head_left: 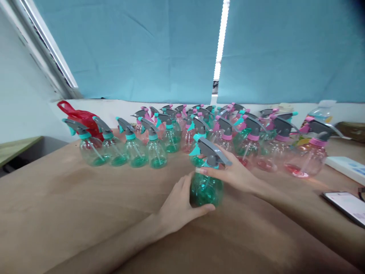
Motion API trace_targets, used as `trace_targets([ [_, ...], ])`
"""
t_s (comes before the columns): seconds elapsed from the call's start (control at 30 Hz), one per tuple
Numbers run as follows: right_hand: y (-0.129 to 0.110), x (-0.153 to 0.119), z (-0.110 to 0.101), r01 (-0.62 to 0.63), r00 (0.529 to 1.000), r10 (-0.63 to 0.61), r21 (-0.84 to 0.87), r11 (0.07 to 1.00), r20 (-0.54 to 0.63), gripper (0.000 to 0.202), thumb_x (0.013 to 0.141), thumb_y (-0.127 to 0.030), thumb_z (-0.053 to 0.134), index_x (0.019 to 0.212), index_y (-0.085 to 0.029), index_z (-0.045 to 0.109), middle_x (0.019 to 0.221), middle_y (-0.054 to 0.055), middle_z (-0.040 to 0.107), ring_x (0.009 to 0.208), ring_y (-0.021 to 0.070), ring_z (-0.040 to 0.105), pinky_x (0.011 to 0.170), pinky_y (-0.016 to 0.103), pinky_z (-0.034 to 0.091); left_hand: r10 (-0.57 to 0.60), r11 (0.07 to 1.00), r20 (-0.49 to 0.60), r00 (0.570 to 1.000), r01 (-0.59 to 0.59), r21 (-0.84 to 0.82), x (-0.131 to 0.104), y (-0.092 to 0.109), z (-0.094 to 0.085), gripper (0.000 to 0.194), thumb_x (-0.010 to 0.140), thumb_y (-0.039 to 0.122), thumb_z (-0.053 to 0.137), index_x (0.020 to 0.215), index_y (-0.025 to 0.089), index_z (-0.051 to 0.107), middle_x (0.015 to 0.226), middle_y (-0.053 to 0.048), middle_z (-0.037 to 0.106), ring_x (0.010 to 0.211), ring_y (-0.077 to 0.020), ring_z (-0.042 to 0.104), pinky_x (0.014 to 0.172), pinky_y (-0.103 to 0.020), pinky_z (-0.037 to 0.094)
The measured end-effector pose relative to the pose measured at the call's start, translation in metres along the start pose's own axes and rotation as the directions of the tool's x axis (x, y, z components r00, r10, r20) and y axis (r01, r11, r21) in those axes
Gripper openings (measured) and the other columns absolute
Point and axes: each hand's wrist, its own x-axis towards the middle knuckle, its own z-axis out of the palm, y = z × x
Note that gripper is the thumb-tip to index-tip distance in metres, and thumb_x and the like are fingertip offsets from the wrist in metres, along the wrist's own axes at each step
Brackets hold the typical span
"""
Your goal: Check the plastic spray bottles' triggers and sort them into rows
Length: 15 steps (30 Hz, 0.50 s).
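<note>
A clear green spray bottle with a grey and turquoise trigger head stands in front of me, between both hands. My left hand wraps the bottle's lower left side, thumb across the near face. Around the neck, just under the trigger head, my right hand is closed; some of its fingers are hidden behind the bottle. To the left, several green spray bottles stand in a row. Pink spray bottles stand to the right, and more of both colours crowd together behind.
On the wooden table a red plastic bag lies at the back left. A phone and a white box lie at the right. A large clear bottle stands at the back right, before a blue curtain.
</note>
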Motion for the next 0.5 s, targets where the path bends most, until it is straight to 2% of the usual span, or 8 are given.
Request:
trace_targets([
  [0.13,0.002,-0.008,-0.002,-0.008,0.996,0.022,0.165,0.986,-0.086,0.036,0.076,-0.042,0.07,0.106,-0.028,0.056,0.091,-0.001,0.061,0.086,0.0197,0.06,0.075,0.035,0.048,0.014,0.998,0.05,0.999,-0.017,0.06,0.009,0.011,0.013,0.085,0.075,0.059,0.07,0.141,0.023,0.032,0.132,-0.013,0.051,0.121,-0.0347,0.047,0.098,-0.051,0.039],
  [0.27,0.002,-0.011,-0.012,0.013,0.994,0.01,0.201,0.979,-0.111,0.023,0.081,-0.038,0.065,0.101,-0.026,0.058,0.095,0.0,0.063,0.084,0.0188,0.06,0.076,0.035,0.049,0.085,0.983,0.115,0.99,-0.102,0.152,0.019,0.012,0.019,0.096,0.073,0.065,0.068,0.147,0.023,0.022,0.136,-0.014,0.047,0.122,-0.0359,0.046,0.099,-0.052,0.037],
  [0.37,0.007,-0.012,-0.016,-0.014,0.991,0.043,0.213,0.977,-0.13,0.022,0.082,-0.035,0.063,0.101,-0.026,0.059,0.099,0.001,0.066,0.089,0.0212,0.063,0.079,0.037,0.05,0.1,0.95,0.19,0.977,-0.151,0.272,0.025,0.006,0.019,0.103,0.07,0.07,0.066,0.147,0.019,0.023,0.144,-0.017,0.039,0.13,-0.039,0.037,0.104,-0.056,0.028],
  [0.5,0.011,-0.012,-0.017,-0.027,0.992,0.048,0.181,0.983,-0.115,0.023,0.082,-0.032,0.06,0.105,-0.026,0.061,0.09,0.0,0.068,0.08,0.0209,0.065,0.075,0.037,0.052,0.055,0.91,0.301,0.952,-0.172,0.377,0.028,-0.003,0.013,0.101,0.073,0.075,0.058,0.146,0.013,0.028,0.151,-0.02,0.028,0.139,-0.0371,0.022,0.11,-0.055,0.017],
])
